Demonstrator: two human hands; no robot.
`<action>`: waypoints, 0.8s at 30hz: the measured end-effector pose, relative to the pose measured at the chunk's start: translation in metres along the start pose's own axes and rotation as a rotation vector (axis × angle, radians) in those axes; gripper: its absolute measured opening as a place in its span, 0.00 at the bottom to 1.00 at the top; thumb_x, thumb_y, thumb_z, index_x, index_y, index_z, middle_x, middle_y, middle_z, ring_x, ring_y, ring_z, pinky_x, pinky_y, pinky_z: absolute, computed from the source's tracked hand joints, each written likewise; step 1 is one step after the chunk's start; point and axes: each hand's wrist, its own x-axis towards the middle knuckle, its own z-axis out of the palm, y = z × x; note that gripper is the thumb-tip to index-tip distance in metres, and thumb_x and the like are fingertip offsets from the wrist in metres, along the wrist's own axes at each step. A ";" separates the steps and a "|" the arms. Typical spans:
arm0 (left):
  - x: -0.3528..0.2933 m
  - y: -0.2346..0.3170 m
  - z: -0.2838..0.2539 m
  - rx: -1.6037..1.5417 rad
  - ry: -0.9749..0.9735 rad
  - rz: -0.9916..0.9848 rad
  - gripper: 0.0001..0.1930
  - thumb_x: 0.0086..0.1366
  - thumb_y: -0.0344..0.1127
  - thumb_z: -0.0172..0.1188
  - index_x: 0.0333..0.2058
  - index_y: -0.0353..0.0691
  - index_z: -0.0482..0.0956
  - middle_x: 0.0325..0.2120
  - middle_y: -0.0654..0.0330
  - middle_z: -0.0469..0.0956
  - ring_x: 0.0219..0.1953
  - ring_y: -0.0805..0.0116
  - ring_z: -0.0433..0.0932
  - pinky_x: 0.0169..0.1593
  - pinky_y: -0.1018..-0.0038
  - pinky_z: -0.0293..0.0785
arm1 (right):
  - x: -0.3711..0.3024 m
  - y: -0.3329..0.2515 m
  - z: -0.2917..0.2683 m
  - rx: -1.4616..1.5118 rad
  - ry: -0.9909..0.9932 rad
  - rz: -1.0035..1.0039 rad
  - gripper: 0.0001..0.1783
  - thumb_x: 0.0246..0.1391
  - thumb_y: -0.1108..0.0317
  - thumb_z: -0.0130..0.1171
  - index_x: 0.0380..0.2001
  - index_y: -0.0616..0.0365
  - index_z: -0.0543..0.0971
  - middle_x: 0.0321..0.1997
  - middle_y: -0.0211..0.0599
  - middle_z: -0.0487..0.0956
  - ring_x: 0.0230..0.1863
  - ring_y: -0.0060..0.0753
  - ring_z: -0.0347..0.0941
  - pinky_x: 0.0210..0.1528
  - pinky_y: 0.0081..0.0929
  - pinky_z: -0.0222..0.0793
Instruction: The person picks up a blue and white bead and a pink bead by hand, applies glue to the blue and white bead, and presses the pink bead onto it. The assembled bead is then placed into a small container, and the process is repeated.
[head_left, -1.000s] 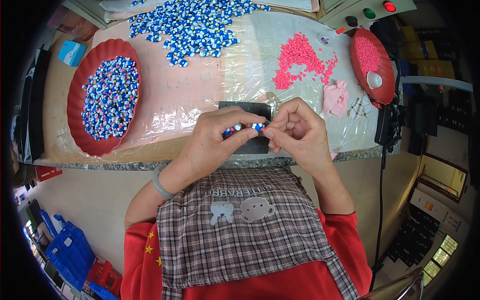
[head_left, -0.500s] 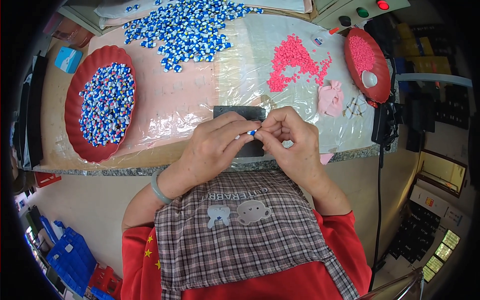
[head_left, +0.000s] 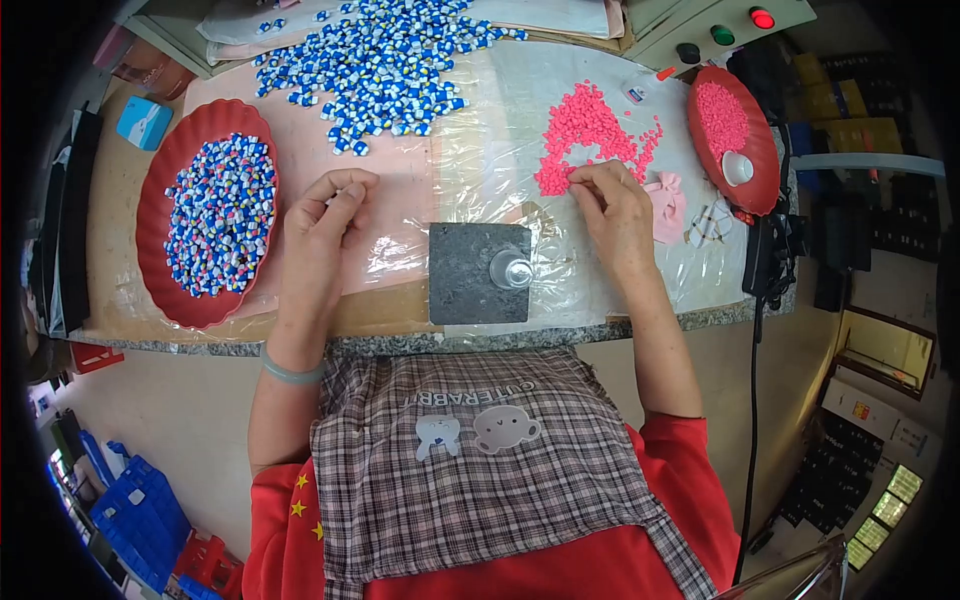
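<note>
My left hand (head_left: pixel 330 215) hovers over the pink sheet beside a red scalloped tray (head_left: pixel 150 265). Its fingers are curled with thumb and forefinger together; anything in them is too small to make out. Bent toward a loose heap of small pink pieces (head_left: pixel 575 120), my right hand (head_left: pixel 617 210) has its fingertips drawn in at the heap's near edge, and what they pinch cannot be made out. Between the hands lies a dark square mat (head_left: pixel 465 275) with a small clear round object (head_left: pixel 512 268) on it. Small blue-and-white pieces (head_left: pixel 215 210) fill the red tray.
More blue-and-white pieces (head_left: pixel 375 75) are heaped at the back. On the right, another red tray (head_left: pixel 765 170) holds pink pieces and a white cup (head_left: pixel 737 168). A pink cloth (head_left: pixel 665 205) lies beside my right hand. A light-blue box (head_left: pixel 145 122) stands far left.
My hands have parted from over the mat, the left moving left and the right going up to the pink heap. The blue-and-white piece between my fingers is no longer visible there.
</note>
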 end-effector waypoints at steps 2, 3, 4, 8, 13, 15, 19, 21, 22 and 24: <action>0.001 0.002 0.000 0.334 0.066 0.175 0.08 0.66 0.28 0.53 0.41 0.35 0.79 0.31 0.67 0.75 0.23 0.81 0.66 0.27 0.85 0.61 | 0.004 0.001 0.000 -0.056 -0.033 -0.032 0.05 0.49 0.75 0.61 0.32 0.59 0.78 0.31 0.41 0.76 0.31 0.44 0.75 0.32 0.35 0.69; 0.014 -0.004 -0.003 0.562 0.084 0.605 0.09 0.64 0.26 0.55 0.43 0.35 0.79 0.31 0.64 0.76 0.25 0.77 0.68 0.30 0.79 0.65 | 0.006 -0.001 -0.001 -0.069 -0.048 -0.042 0.05 0.49 0.75 0.61 0.31 0.59 0.78 0.31 0.41 0.75 0.31 0.45 0.74 0.32 0.36 0.68; 0.011 -0.006 -0.001 0.677 0.150 0.597 0.10 0.63 0.26 0.56 0.43 0.34 0.78 0.30 0.58 0.76 0.28 0.71 0.70 0.32 0.74 0.67 | 0.006 0.000 -0.001 -0.071 -0.041 -0.066 0.04 0.48 0.76 0.61 0.30 0.60 0.78 0.30 0.42 0.75 0.30 0.44 0.75 0.32 0.35 0.69; 0.017 -0.003 0.006 0.856 0.174 0.658 0.15 0.57 0.21 0.58 0.46 0.33 0.75 0.26 0.54 0.68 0.26 0.62 0.70 0.30 0.68 0.68 | 0.000 -0.004 -0.011 0.179 -0.075 0.145 0.02 0.50 0.78 0.59 0.30 0.63 0.76 0.27 0.36 0.76 0.26 0.26 0.73 0.29 0.24 0.68; 0.027 -0.005 0.001 0.946 0.228 0.679 0.14 0.55 0.23 0.62 0.42 0.36 0.75 0.28 0.55 0.70 0.26 0.62 0.72 0.30 0.68 0.70 | -0.013 -0.003 -0.023 0.567 -0.222 0.365 0.04 0.55 0.79 0.56 0.35 0.63 0.76 0.27 0.28 0.76 0.26 0.16 0.72 0.28 0.15 0.67; 0.035 -0.006 0.002 0.983 0.187 0.676 0.13 0.56 0.24 0.62 0.41 0.35 0.74 0.29 0.53 0.71 0.28 0.58 0.74 0.31 0.65 0.71 | -0.016 -0.009 -0.028 0.650 -0.267 0.399 0.04 0.56 0.78 0.57 0.36 0.64 0.77 0.27 0.29 0.77 0.26 0.17 0.73 0.27 0.15 0.68; 0.046 -0.007 0.007 1.067 0.148 0.728 0.10 0.56 0.25 0.63 0.37 0.34 0.75 0.28 0.53 0.72 0.29 0.57 0.74 0.32 0.64 0.71 | -0.024 -0.012 -0.036 0.885 -0.402 0.424 0.06 0.56 0.77 0.58 0.37 0.65 0.79 0.28 0.34 0.79 0.26 0.20 0.75 0.27 0.17 0.71; 0.049 -0.007 0.009 1.078 0.140 0.753 0.09 0.56 0.25 0.62 0.36 0.34 0.75 0.29 0.52 0.73 0.29 0.55 0.74 0.33 0.63 0.71 | -0.026 -0.018 -0.039 0.922 -0.431 0.449 0.06 0.56 0.78 0.58 0.37 0.65 0.79 0.29 0.35 0.80 0.26 0.21 0.76 0.27 0.17 0.72; 0.050 -0.006 0.009 1.093 0.139 0.777 0.08 0.56 0.25 0.62 0.35 0.33 0.75 0.29 0.51 0.73 0.29 0.54 0.75 0.34 0.63 0.72 | -0.027 -0.023 -0.040 0.961 -0.464 0.470 0.06 0.55 0.78 0.58 0.37 0.65 0.79 0.29 0.37 0.80 0.26 0.22 0.76 0.28 0.18 0.73; 0.044 -0.002 0.009 0.980 0.092 0.698 0.07 0.61 0.28 0.60 0.37 0.33 0.75 0.27 0.53 0.76 0.30 0.58 0.76 0.35 0.67 0.72 | -0.028 -0.030 -0.040 0.976 -0.493 0.465 0.05 0.56 0.78 0.58 0.36 0.65 0.78 0.30 0.37 0.80 0.27 0.23 0.77 0.29 0.18 0.73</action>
